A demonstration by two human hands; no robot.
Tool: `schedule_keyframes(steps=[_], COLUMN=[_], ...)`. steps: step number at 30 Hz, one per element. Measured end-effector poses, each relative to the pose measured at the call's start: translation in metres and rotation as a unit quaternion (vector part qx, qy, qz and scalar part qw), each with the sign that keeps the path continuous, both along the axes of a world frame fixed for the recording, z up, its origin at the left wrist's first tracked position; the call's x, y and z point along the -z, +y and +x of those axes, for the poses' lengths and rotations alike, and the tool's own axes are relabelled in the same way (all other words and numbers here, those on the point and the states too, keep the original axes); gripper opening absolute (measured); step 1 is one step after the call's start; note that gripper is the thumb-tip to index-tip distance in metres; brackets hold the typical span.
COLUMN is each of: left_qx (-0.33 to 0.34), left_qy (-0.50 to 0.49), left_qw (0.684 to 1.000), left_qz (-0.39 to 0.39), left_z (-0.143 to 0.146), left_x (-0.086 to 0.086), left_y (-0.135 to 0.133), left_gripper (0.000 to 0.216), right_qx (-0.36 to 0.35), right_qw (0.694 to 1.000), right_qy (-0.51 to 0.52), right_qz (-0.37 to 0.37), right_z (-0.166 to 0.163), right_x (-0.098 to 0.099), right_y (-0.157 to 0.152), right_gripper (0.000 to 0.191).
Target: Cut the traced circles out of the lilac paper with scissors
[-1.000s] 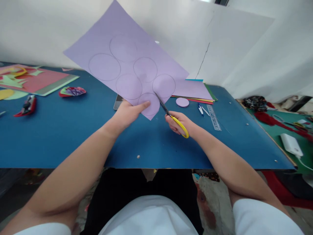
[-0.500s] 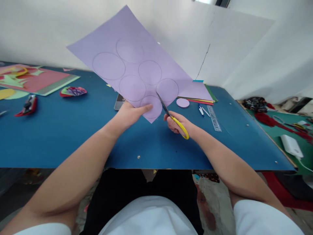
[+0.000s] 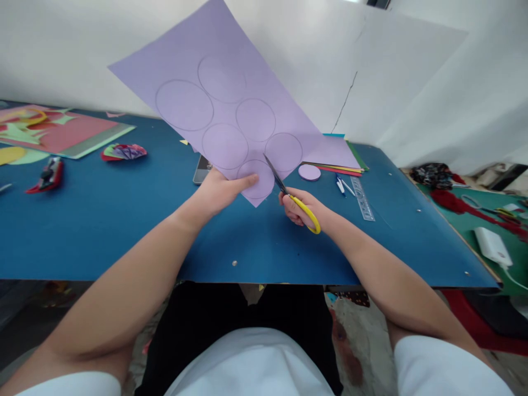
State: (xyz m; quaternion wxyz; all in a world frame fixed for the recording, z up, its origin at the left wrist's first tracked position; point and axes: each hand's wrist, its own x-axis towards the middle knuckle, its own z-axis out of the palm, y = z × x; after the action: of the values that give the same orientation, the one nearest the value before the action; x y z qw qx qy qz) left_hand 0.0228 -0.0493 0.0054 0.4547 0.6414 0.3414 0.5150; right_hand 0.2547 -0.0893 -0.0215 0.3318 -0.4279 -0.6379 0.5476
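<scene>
My left hand (image 3: 223, 191) pinches the lower corner of a lilac paper sheet (image 3: 193, 60) and holds it up, tilted, above the blue table (image 3: 103, 220). Several circles are drawn on the sheet. The thumb lies on the lowest circle (image 3: 256, 177). My right hand (image 3: 303, 209) grips yellow-handled scissors (image 3: 289, 193). Their blades point up and left into the sheet's edge, between the lowest circle and the one right of it.
A cut lilac disc (image 3: 309, 172), a stack of coloured paper (image 3: 338, 159), pens (image 3: 341, 186) and a clear ruler (image 3: 363, 199) lie right of the hands. Paper scraps and a folded paper piece (image 3: 122, 152) lie at the left. A white power bank (image 3: 493, 246) sits on a green table at the right.
The sheet has shifted slightly right and turned a little in my left hand. The scissors stay at the same spot on its edge.
</scene>
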Motion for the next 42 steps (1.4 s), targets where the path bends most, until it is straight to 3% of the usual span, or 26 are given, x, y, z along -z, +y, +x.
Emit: schedule_keyframes(steps=[11,23,42], left_qx=[0.001,0.004,0.013], left_qy=[-0.008,-0.015,-0.019], left_qw=[1.000,1.000,1.000], left_qz=[-0.011,-0.009,0.006], left_z=[-0.0001,-0.0016,-0.0029], left_x=[-0.0006,-0.0016,-0.0018], left_y=[-0.0007,0.0026,0.0073], left_gripper=[0.052,0.064,0.060], right_qx=[0.001,-0.004,-0.007], right_qw=[1.000,1.000,1.000], right_qy=[-0.001,0.013,0.004], right_qz=[0.004,-0.007,0.002], right_z=[0.0004,0.0007,0.0019], right_x=[0.0003,-0.0015,-0.0015], right_y=[-0.0016,-0.0017,-0.0009], right_gripper=[0.064,0.063,0.060])
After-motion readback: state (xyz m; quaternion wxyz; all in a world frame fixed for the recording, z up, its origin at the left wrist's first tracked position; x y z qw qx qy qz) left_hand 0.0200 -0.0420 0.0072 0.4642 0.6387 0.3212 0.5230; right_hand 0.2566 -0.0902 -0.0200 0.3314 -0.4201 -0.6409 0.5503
